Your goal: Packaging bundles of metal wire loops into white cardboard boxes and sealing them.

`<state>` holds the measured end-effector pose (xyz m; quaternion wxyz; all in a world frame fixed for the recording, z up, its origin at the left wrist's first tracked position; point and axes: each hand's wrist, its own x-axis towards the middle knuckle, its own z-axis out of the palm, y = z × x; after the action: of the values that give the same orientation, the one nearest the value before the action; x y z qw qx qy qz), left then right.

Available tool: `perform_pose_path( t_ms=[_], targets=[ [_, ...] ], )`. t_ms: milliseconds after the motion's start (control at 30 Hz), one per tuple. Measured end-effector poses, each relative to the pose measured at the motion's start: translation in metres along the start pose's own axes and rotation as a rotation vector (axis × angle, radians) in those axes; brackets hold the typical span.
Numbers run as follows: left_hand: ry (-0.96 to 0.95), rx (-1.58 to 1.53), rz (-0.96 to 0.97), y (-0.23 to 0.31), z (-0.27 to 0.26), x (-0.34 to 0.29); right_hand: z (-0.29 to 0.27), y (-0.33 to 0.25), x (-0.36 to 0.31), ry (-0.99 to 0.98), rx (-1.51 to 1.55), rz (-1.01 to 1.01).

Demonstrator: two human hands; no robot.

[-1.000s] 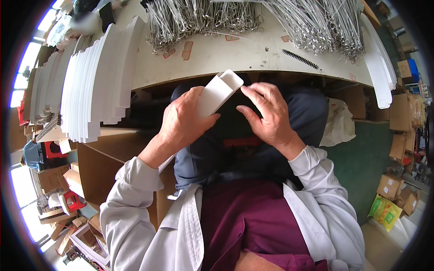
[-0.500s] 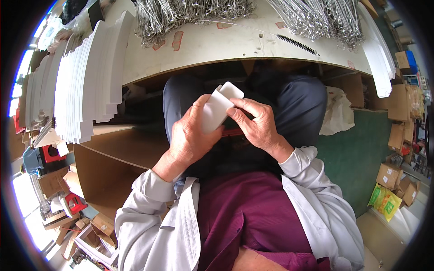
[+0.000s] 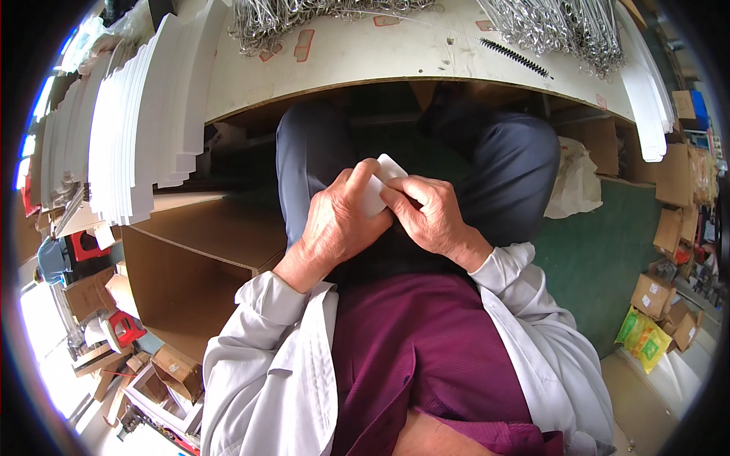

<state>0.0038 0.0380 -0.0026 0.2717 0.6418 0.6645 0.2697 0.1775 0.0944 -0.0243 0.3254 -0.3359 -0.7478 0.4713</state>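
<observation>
Above my lap I hold a small white cardboard box (image 3: 372, 197) with rounded flap corners. My left hand (image 3: 341, 222) is wrapped round its body and covers most of it. At the box's end a white flap (image 3: 391, 166) stands up. The fingers and thumb of my right hand (image 3: 433, 215) are closed at the box's right edge beside that flap. What lies inside the box is hidden.
A white worktable (image 3: 342, 57) ahead carries bundles of looped metal wires (image 3: 559, 30) and one black bristle brush (image 3: 515, 58). Stacked white cartons (image 3: 114, 144) stand at left, above an open brown cardboard box (image 3: 186, 281). More folded white card (image 3: 642, 106) lies at right.
The white box has turned and come down slightly, and my left hand now covers more of it. My right fingers have stayed at its flap end. The view has shifted a little.
</observation>
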Motion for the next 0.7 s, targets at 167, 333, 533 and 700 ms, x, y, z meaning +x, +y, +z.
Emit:
perform_pose_path(
  t_ms=[167,333,533,700],
  targets=[
    [-0.002,-0.025,0.004,0.0,0.001,-0.007,0.011,-0.01,-0.009,0.132,0.318,0.192],
    [0.071,-0.059,-0.006,0.003,0.005,-0.013,0.013,-0.005,-0.007,0.122,-0.009,-0.091],
    [0.03,-0.086,-0.167,0.006,0.009,-0.02,0.008,-0.009,-0.007,0.022,-0.159,-0.124],
    [0.044,-0.023,-0.16,0.004,0.014,-0.023,0.016,-0.014,-0.006,0.027,0.093,0.184]
  ],
)
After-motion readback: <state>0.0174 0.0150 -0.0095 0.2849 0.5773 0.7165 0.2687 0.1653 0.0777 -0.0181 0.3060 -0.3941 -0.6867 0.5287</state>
